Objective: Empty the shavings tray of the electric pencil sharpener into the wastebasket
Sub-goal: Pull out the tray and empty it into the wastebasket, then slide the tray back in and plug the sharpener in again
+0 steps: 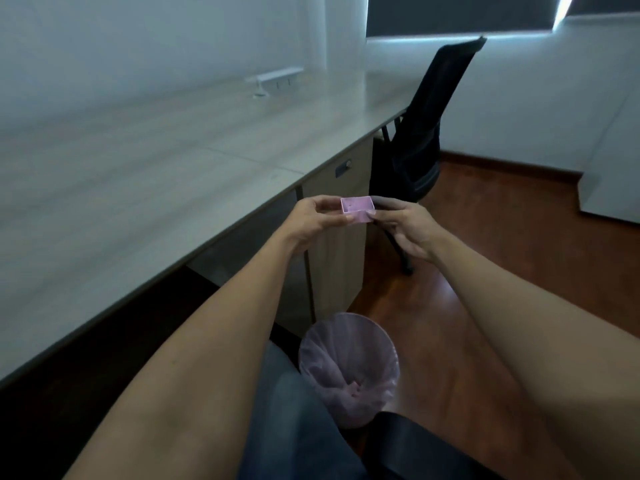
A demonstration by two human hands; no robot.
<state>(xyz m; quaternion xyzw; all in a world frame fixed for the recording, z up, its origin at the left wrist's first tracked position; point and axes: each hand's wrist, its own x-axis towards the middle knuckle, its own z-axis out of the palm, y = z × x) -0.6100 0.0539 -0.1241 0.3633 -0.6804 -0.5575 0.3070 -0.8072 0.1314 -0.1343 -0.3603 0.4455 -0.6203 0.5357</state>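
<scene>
Pink shavings tray (357, 209) held mid-air at centre, open side up, pinched between both hands. Left hand (313, 221) at 9 o'clock of tray, thumb and fingers closed on its left end. Right hand (405, 226) at 3 o'clock, fingertips gripping right end. Tray interior looks empty, though too blurred to be sure. Wastebasket (349, 367) with pinkish liner on wood floor (485, 271) at 6 o'clock, well below tray. Desk (138, 188) at 9 o'clock, black chair (426, 133) at 1 o'clock
</scene>
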